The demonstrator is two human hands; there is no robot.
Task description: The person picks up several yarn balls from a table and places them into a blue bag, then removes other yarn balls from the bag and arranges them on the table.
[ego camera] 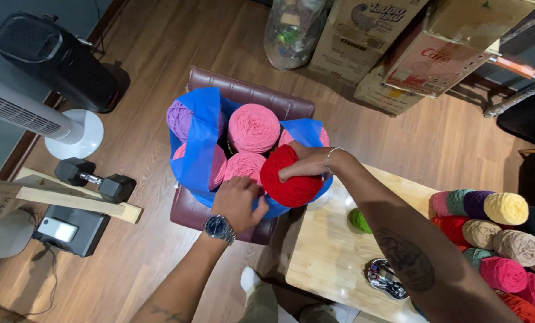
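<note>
Red yarn ball (290,176) gripped at the blue bag's (198,149) rim.
Head view: the right hand (306,162) has its fingers (286,174) clenched over the red yarn ball above the bag, which sits on a brown leather stool (249,96) and holds pink yarn balls (253,127); the left hand (238,200) grasps the bag's near edge beside the wooden tabletop (327,251).

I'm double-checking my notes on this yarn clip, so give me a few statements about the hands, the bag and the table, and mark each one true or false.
1. The right hand grips a red yarn ball. True.
2. The blue bag sits on the wooden table. False: it sits on a brown padded stool.
3. The left hand wears a wristwatch. True.
4. The bag holds only green yarn. False: it holds pink balls and a purple ball.
5. A dumbbell lies on the floor. True.
</note>
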